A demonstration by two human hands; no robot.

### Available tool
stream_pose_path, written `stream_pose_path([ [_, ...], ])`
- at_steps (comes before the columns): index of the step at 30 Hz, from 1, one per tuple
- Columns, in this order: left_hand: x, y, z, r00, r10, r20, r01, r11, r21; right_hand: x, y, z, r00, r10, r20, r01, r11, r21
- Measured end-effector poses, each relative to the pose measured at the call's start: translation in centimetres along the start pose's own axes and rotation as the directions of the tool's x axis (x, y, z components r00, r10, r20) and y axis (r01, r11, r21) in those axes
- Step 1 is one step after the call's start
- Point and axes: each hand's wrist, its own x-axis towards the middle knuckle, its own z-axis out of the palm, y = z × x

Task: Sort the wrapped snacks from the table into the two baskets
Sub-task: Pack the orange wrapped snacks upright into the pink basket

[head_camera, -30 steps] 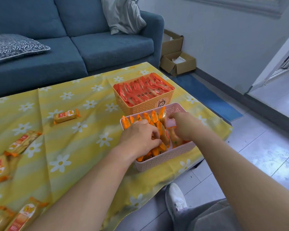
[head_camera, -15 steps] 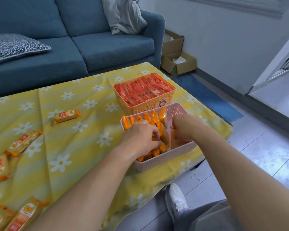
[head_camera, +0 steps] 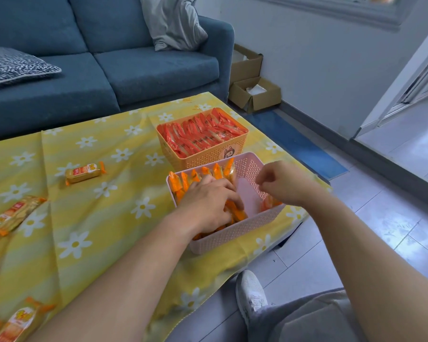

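Observation:
A pink basket stands at the table's right front corner, with yellow-orange wrapped snacks standing in a row in its left half. My left hand lies inside it and presses that row to the left. My right hand hovers over the bare right half with loosely curled fingers and holds nothing. One snack lies below it. Behind stands an orange basket full of red wrapped snacks. Loose yellow snacks lie on the cloth: one mid-table, one at the left, one near the front left.
The yellow daisy tablecloth covers the table, and its right edge runs just past the pink basket. A blue sofa stands behind the table. Cardboard boxes sit on the floor at the back right. My white shoe is below the table's front edge.
My right hand has let go of a snack in the pink basket's right side and risen above it. My left hand has stayed on the row of snacks.

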Motion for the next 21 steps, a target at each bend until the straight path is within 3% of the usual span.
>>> stream_pose_path([
  [3,0.2,0.3,0.1,1.000,-0.011,-0.010,0.012,1.000,0.020,0.3,1.3,-0.4,1.000,-0.020,0.023,0.025,0.974,-0.224],
  [8,0.6,0.3,0.3,0.999,-0.026,-0.041,0.025,0.999,-0.021,0.7,1.0,0.0,0.992,0.026,0.121,0.031,0.892,-0.452],
  [13,0.7,0.2,0.3,0.997,-0.043,-0.057,0.039,0.997,-0.070,0.7,-0.4,-0.3,0.978,0.070,0.195,0.055,0.820,-0.570],
  [18,0.6,0.2,0.3,0.998,-0.048,-0.031,0.047,0.998,-0.047,1.0,-2.6,0.5,0.970,0.200,0.137,-0.036,0.679,-0.733],
  [21,0.5,0.1,0.3,0.997,-0.067,-0.026,0.066,0.996,-0.060,1.2,-3.1,1.2,0.975,0.192,0.115,-0.041,0.660,-0.750],
])
